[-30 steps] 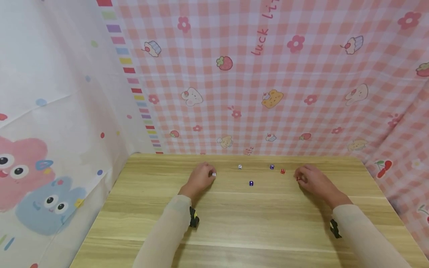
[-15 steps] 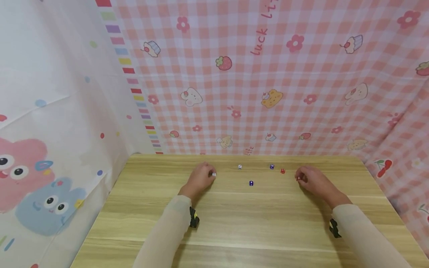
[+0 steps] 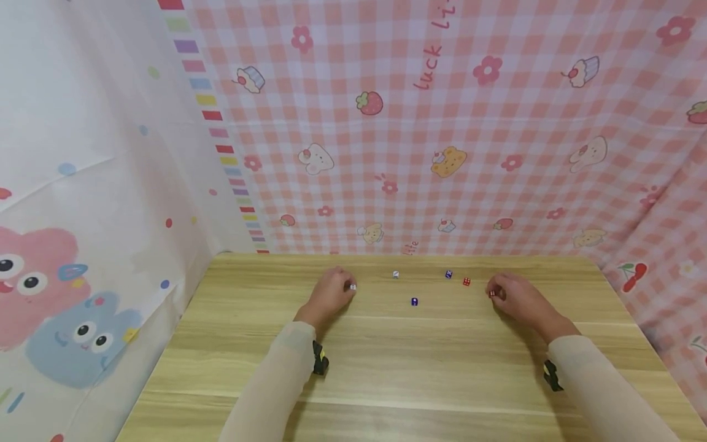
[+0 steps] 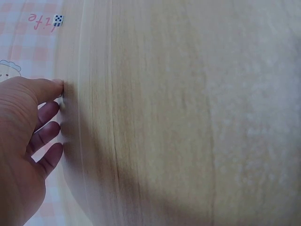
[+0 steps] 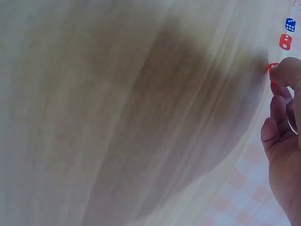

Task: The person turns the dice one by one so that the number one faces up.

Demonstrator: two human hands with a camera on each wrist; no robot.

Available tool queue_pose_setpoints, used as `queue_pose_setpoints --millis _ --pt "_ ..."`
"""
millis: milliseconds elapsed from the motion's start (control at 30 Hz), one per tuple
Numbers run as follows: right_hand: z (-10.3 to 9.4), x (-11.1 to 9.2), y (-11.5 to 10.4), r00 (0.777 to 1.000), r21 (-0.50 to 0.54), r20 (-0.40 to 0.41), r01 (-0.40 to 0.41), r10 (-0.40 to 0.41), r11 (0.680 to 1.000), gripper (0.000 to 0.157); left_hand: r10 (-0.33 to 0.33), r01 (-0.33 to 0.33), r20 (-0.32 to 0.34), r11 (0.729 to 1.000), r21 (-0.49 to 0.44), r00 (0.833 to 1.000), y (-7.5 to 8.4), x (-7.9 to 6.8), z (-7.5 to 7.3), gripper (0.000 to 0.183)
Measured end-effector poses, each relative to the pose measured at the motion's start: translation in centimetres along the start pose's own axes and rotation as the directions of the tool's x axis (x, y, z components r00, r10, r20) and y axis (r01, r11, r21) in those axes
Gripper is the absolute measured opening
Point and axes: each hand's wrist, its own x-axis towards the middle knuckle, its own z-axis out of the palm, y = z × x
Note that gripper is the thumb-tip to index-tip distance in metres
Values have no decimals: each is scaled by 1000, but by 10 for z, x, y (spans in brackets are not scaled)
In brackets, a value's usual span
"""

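Observation:
My left hand (image 3: 329, 293) pinches a white die (image 3: 353, 287) near the tabletop, left of centre. In the left wrist view that die is almost wholly hidden by the thumb. On the right, my right hand (image 3: 518, 299) pinches a red die (image 3: 492, 293), whose edge (image 5: 271, 67) shows past the thumb in the right wrist view. Between the hands lie loose dice: a white one (image 3: 396, 274), a blue one (image 3: 448, 274), a red one (image 3: 466, 282) and, closer to me, another blue one (image 3: 415, 302).
A wooden tabletop (image 3: 386, 380) stretches beneath both arms. Behind it hangs a pink checked cloth (image 3: 409, 123), meeting the table's back edge just beyond the dice. A pale printed cloth (image 3: 110, 202) borders the left side.

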Motion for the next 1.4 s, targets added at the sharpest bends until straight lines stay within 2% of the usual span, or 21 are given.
queue_pose_setpoints --millis 200,800,1067,1400 --pt "-2 0 -1 1000 -18 -1 2 -2 1000 10 6 -6 -1 1000 0 1000 1 1 0 7" --pt "2 -5 0 994 -46 -52 90 -92 995 18 1 -1 1 1000 -2 1000 0 0 1 6" --pt "2 -6 3 997 4 -36 75 -75 997 12 -8 8 1 1000 -3 1000 -1 0 3 6" --pt "1 -6 2 997 14 -39 67 -67 998 9 2 -2 -6 1000 -10 1000 -1 0 1 5"
